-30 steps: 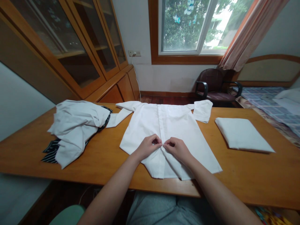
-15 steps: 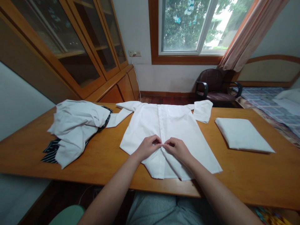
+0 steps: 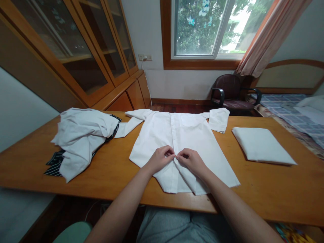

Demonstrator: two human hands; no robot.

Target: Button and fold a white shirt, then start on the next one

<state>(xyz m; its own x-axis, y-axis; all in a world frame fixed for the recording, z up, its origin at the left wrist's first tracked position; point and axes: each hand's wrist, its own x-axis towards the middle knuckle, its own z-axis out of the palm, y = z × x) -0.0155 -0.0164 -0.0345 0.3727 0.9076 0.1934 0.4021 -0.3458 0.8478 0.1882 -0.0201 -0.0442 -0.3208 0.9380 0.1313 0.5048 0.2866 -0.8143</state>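
Note:
A white short-sleeved shirt (image 3: pixel 162 135) lies spread flat on the wooden table (image 3: pixel 265 189), collar away from me. My left hand (image 3: pixel 159 158) and my right hand (image 3: pixel 193 161) meet at its front placket near the lower hem. Both hands are closed in a pinch on the placket edges, fingertips almost touching each other. Whatever sits between the fingertips is too small to make out.
A rumpled pile of white and dark striped clothes (image 3: pixel 78 138) lies at the table's left. A folded white garment (image 3: pixel 262 145) rests at the right. Beyond the table stand a dark armchair (image 3: pixel 231 92), a wooden glass-door cabinet (image 3: pixel 83 57) and a bed (image 3: pixel 296 108).

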